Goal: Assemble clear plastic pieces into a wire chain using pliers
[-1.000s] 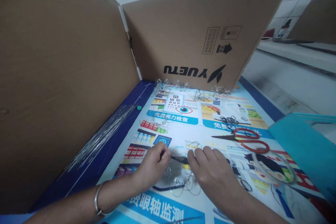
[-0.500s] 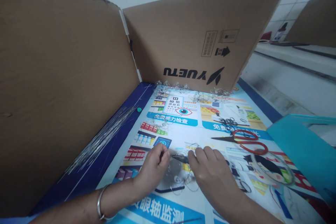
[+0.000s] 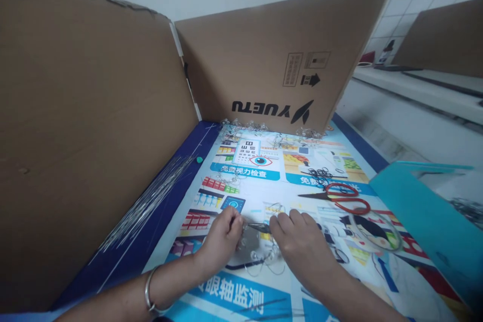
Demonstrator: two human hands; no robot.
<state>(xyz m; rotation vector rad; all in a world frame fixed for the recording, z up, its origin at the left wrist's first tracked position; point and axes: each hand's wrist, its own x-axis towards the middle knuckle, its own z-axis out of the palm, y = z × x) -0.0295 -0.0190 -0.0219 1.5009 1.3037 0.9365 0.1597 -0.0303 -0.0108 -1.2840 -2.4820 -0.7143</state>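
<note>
My left hand (image 3: 222,236) is closed in a pinch, with fine wire at its fingertips. Facing it, my right hand (image 3: 302,239) wraps round a pair of pliers (image 3: 259,227), whose narrow metal jaws point left to the pinched fingers. Whether the jaws touch the wire is too small to tell. Thin wire with clear beads (image 3: 268,256) hangs in loops below and between both hands. Right of them lie red-handled scissors (image 3: 349,198), blades pointing left, beside several black wire loops (image 3: 320,176).
Cardboard panels (image 3: 249,65) stand at the left and back. Straight wires (image 3: 151,196) lie along the left edge near a small green piece (image 3: 199,160). Beaded wire pieces (image 3: 245,125) line the back panel. A turquoise box (image 3: 418,216) stands right, near a clear coil (image 3: 396,241).
The view has turned slightly, so the panels, scissors and box sit further left in the picture. Both hands keep nearly the same pose, and the pliers remain in the right one.
</note>
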